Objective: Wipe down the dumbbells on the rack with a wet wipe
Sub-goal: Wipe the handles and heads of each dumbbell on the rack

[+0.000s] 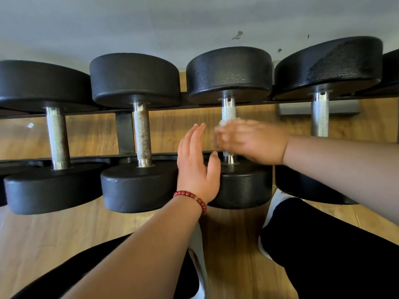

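Wood-grain floor runs up to a pale wall with a few dark scuffs, and a low black rack stands against it. Four dumbbells lie across the rack's two rails side by side, handles pointing away from the person, and a sliver of another shows at the right edge. All have thick round heads of matte, pebbled black and knurled metal handles with polished collars.

The first dumbbell and second dumbbell, on the left, have dull handles tinged brown. The third dumbbell and fourth dumbbell have brighter silver handles. The third's far head looks greyish and speckled, and the fourth's far head carries a darker, glossy patch.

The right hand lies across the third dumbbell's handle and is smeared by motion. The white wet wipe peeks out at the hand's upper edge, against the handle. Whether its fingers curl round the handle cannot be told through the blur.

The left hand is held flat and upright just left of that handle. Its fingers are straight and released, grasping nothing, and the thumb is over the near head. A red bead bracelet circles the wrist. Black trousers and white shoes show below.
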Motion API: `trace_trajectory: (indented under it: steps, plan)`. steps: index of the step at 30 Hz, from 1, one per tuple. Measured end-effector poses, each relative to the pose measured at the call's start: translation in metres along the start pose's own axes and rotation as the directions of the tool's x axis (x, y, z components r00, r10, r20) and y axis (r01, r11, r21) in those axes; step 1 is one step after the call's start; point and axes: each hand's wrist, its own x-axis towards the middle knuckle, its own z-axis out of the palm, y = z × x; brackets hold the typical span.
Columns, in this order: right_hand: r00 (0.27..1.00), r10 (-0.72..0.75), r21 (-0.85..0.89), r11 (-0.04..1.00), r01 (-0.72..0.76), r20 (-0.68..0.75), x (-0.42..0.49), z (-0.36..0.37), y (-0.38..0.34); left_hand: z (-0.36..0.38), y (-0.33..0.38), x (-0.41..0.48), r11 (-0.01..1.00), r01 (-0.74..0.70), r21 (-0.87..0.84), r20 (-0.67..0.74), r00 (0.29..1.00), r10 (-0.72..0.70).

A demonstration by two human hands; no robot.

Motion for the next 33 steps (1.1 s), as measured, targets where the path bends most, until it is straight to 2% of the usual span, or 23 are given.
trace_trajectory:
  steps: [2,3,5,7,12,16,17,20,22,23,26,27,31,33]
  plan:
    - [0.983,-0.18,0.022,0.984,0.179,0.035,-0.003,0.0,0.001,0.0,0.0,0.0,1.0,0.008,-0.003,0.006,1.0,-0.008]
    - [0.975,-0.219,-0.001,0.976,0.219,0.044,-0.002,-0.002,0.008,-0.001,0.0,0.0,1.0,0.006,-0.003,0.004,1.0,-0.006]
    - [0.982,-0.187,-0.073,0.979,0.189,0.03,0.003,-0.008,0.018,0.0,0.001,0.0,1.0,0.006,-0.003,0.001,1.0,-0.006]
    - [0.996,-0.093,-0.121,0.988,0.094,0.016,0.004,-0.009,0.019,0.0,0.0,0.0,1.0,0.008,-0.003,-0.002,1.0,-0.008]
    - [0.972,-0.234,-0.026,0.972,0.234,0.009,-0.001,-0.004,0.007,-0.001,0.0,0.0,1.0,-0.006,-0.006,0.005,1.0,0.006]
    - [0.996,-0.093,-0.124,0.988,0.091,-0.013,0.002,-0.007,0.018,0.0,-0.001,0.0,1.0,0.002,-0.001,-0.004,1.0,-0.002]
    - [0.997,-0.083,-0.104,0.991,0.082,-0.007,0.0,-0.005,0.017,0.0,-0.001,0.0,1.0,0.003,0.0,-0.007,1.0,-0.003]
    - [0.969,-0.237,-0.023,0.971,0.24,0.072,-0.006,0.0,0.012,0.0,0.0,0.0,1.0,0.009,-0.002,0.004,1.0,-0.009]
    - [0.941,-0.321,-0.042,0.944,0.327,0.111,-0.003,-0.008,0.02,0.0,0.0,-0.001,1.0,0.01,-0.004,0.008,1.0,-0.01]
    - [0.948,-0.304,-0.064,0.948,0.311,0.097,0.0,-0.011,0.025,-0.001,0.0,-0.001,1.0,0.011,-0.004,0.008,1.0,-0.011]
    - [0.998,-0.048,-0.075,0.996,0.046,-0.029,0.005,-0.013,0.027,-0.001,0.0,0.0,1.0,0.021,0.0,0.01,1.0,-0.021]
    - [0.999,-0.018,-0.055,0.998,0.015,-0.044,0.005,-0.009,0.022,-0.001,0.001,0.0,1.0,0.027,-0.008,0.013,1.0,-0.027]
    - [0.984,-0.176,0.015,0.984,0.175,0.015,-0.004,-0.002,0.006,-0.001,0.004,-0.001,0.995,0.082,-0.059,0.038,0.996,-0.08]
    - [0.999,-0.043,0.04,0.998,0.043,-0.007,-0.005,-0.004,0.002,-0.002,0.002,-0.001,0.994,0.092,-0.061,0.029,0.995,-0.09]
